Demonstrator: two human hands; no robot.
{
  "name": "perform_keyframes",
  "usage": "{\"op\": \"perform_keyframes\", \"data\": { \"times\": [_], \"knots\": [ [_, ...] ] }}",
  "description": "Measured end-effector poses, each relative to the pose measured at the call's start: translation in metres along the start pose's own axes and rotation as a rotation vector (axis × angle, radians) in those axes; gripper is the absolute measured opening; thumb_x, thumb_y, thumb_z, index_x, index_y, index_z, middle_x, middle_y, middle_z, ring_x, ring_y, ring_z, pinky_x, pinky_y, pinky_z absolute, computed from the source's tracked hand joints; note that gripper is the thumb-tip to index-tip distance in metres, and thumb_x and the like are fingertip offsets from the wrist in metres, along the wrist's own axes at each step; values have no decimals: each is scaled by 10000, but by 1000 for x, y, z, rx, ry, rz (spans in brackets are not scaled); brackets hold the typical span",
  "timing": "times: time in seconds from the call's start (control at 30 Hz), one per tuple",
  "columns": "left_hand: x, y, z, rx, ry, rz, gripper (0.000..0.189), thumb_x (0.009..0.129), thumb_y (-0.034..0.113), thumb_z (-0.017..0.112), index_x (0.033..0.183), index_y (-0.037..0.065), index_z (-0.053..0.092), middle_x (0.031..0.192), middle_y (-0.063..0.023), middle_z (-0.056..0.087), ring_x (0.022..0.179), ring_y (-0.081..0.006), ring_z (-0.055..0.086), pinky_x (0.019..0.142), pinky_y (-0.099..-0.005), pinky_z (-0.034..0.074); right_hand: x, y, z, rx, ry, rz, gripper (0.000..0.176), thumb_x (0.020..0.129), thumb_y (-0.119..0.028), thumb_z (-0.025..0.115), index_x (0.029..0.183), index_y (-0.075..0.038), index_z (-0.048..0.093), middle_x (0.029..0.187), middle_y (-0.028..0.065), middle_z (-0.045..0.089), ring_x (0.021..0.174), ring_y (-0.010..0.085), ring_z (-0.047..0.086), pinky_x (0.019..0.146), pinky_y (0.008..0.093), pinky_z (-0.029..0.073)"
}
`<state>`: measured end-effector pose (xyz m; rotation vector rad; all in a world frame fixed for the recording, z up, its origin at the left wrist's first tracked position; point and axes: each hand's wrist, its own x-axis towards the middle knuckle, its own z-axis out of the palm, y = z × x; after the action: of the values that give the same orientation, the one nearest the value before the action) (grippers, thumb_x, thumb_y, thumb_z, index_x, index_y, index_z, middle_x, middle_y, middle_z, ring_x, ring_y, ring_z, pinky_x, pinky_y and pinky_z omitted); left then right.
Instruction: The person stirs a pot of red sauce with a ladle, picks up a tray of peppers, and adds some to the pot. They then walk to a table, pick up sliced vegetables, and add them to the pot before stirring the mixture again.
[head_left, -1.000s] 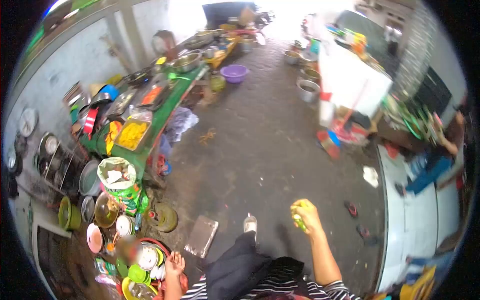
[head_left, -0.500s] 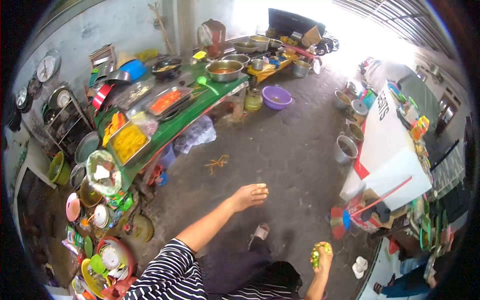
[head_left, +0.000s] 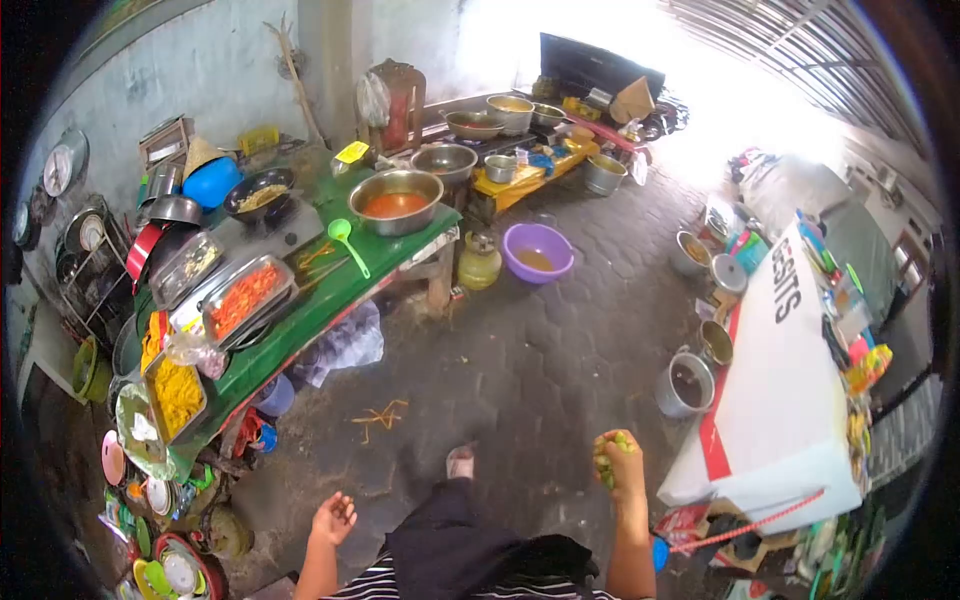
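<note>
My right hand (head_left: 626, 472) is raised in front of me, its fingers closed round a handful of small green pieces of produce (head_left: 604, 468); their exact kind I cannot make out. My left hand (head_left: 335, 518) hangs lower on the other side, fingers loosely curled and apart, with nothing in it. Both hands are over the dark paved floor, touching no furniture. Ahead to the left, a green table (head_left: 330, 288) bears a steel bowl of reddish liquid (head_left: 396, 204), a green ladle (head_left: 346, 240), a tray of orange-red shreds (head_left: 245, 298) and a tray of yellow food (head_left: 178, 396).
A purple basin (head_left: 539, 250) and a squat green gas cylinder (head_left: 479, 262) stand beyond the table. Pots, including a metal pail (head_left: 686, 386), line the white panel (head_left: 765, 370) on the right. Crockery (head_left: 180, 572) is piled at lower left. Yellowish strips (head_left: 380, 416) lie on the floor.
The view has moved forward along the floor. My left hand has swung back and down to the left. My right hand has come up and forward, still holding the green pieces.
</note>
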<state>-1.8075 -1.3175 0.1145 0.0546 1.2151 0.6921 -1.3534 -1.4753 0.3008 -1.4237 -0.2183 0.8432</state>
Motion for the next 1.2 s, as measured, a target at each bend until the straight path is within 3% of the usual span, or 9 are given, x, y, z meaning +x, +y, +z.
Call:
{"op": "perform_keyframes", "data": {
  "times": [0.17,0.23,0.37,0.6,0.7,0.77,0.93,1.03,1.2],
  "knots": [
    [92,49,113,-6,126,5,89,765,219,539,767,130,536,673,3,546,557,-141,484,558,-303,402,134,-48,52,39,-71,2,106,732,-11,463,825,-59,484,753,62,537,527,127,502,360,256,398],
    [167,67,175,35,-336,10,118,775,233,534,758,116,530,685,3,549,577,-129,487,552,-275,390,167,-66,55,28,-45,49,101,731,-10,460,819,-57,481,763,68,542,527,133,504,358,258,401],
    [243,96,390,156,-593,-5,102,807,219,512,833,121,505,752,14,522,665,-103,493,602,-242,388,239,-103,57,43,-28,79,122,711,7,463,808,-65,477,785,79,546,522,138,504,341,262,402],
    [296,97,657,687,-465,184,281,871,242,399,1090,92,490,949,-8,554,841,-124,541,727,-302,440,405,-154,14,16,64,81,125,720,-16,479,821,-89,478,755,58,532,514,126,500,336,244,407],
    [345,97,684,771,-341,206,254,870,236,401,1044,89,513,869,-2,548,767,-106,528,691,-269,428,490,-183,-1,6,43,48,126,726,-21,488,830,-91,480,749,51,532,512,122,499,335,240,409],
    [425,82,648,704,-334,289,171,819,237,495,778,83,557,563,41,461,440,-58,393,381,-204,285,550,-211,-13,9,19,22,126,728,-20,490,834,-88,482,746,50,533,511,121,501,335,239,410],
    [433,37,591,397,382,22,146,784,220,503,695,104,499,558,3,468,426,-112,442,366,-258,348,698,-266,-14,38,-62,2,119,729,-14,496,834,-69,489,750,57,539,521,124,514,339,238,418],
    [440,-1,559,290,349,-77,122,785,223,484,732,113,490,603,-11,484,452,-136,456,424,-303,383,778,-291,4,39,-143,50,116,729,-6,495,831,-61,490,759,62,543,527,126,516,336,242,418],
    [466,-15,625,157,512,-120,101,799,204,455,783,116,500,645,-33,501,538,-189,487,549,-377,408,903,-314,39,2,-226,117,123,721,-1,496,821,-73,490,763,57,540,518,124,507,327,241,408]
  ]
}}
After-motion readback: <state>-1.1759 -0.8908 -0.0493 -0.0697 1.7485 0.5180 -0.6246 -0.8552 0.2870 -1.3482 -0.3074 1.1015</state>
